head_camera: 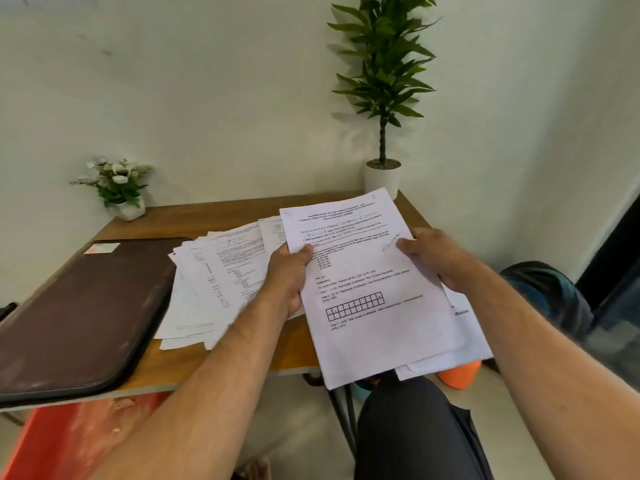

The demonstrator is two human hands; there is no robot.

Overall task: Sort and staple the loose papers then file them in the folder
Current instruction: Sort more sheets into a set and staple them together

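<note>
I hold a printed sheet (pixel 374 289) with text and a grid drawing up over the table's right front. My left hand (pixel 289 271) grips its left edge with the thumb on top. My right hand (pixel 433 254) grips its right edge, thumb on the page. More sheets (pixel 467 344) lie under it, sticking out at the lower right. A fanned pile of loose papers (pixel 214 282) lies on the wooden table (pixel 180 362), left of my left hand. A closed dark brown folder (pixel 83 306) lies at the table's left. No stapler is visible.
A small white pot of white flowers (pixel 119 188) stands at the table's back left. A tall potted plant (pixel 382 98) stands at the back right corner. My knee (pixel 408 424) is below the papers. An orange object (pixel 460 374) lies on the floor; a red-orange surface (pixel 69 441) lies lower left.
</note>
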